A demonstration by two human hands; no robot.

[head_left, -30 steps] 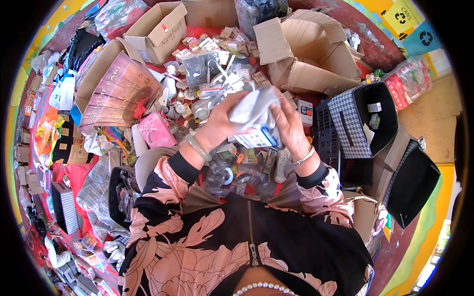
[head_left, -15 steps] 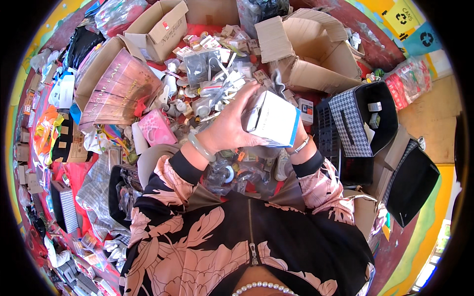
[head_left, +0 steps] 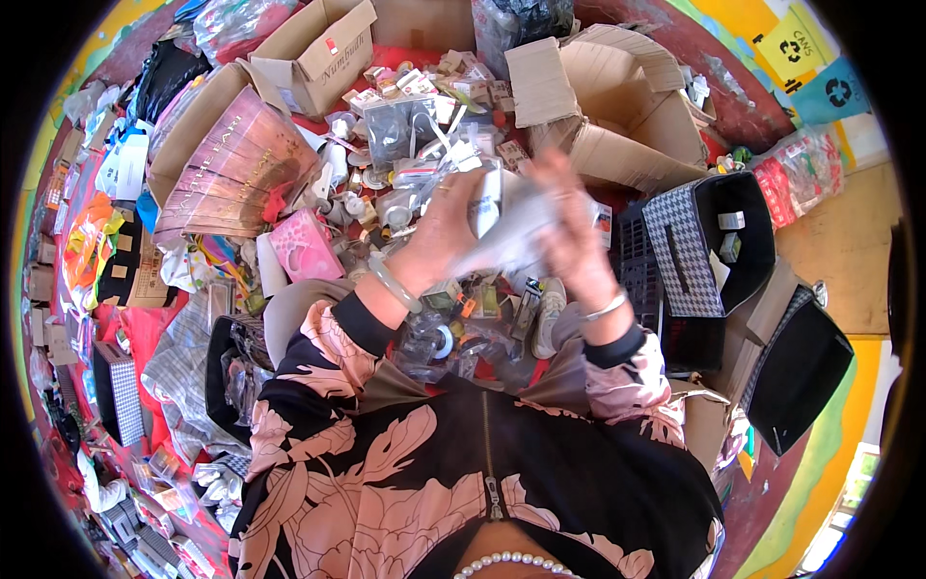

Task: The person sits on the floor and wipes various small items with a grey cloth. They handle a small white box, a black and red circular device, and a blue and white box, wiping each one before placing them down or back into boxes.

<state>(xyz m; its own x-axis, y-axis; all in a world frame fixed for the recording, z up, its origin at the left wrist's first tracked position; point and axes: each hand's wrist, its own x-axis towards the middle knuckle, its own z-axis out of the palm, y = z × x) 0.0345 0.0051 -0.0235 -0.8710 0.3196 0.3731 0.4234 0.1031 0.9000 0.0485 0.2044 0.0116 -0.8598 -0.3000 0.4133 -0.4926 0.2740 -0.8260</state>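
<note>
Begin at left: note pink patterned package, lying near the left forearm, unchanged in place. Proceed to left hand, behind pale bangle: curled around the left side of white box, fairly closed, with hold judged secure. Locate the box raised between both hands, above clear plastic bags and short of the heap of small packages.

Note change within the last half second: broad white face and blue edge turned out of view, narrower dark-lined side now showing. Just right of the box, observe blurred grey-white material; cannot tell box surface from wrapping.

Proceed to right hand: shifted from behind the box to its right side, now with raised fingers smeared by motion. Cannot tell degree of closure or firmness of any hold. Take the change as continued turning and handling of the box, with main support judged to lie at left.

Finish at right: open brown cardboard box, black crate and houndstooth-sided bin containing small cartons, all essentially unchanged
</note>
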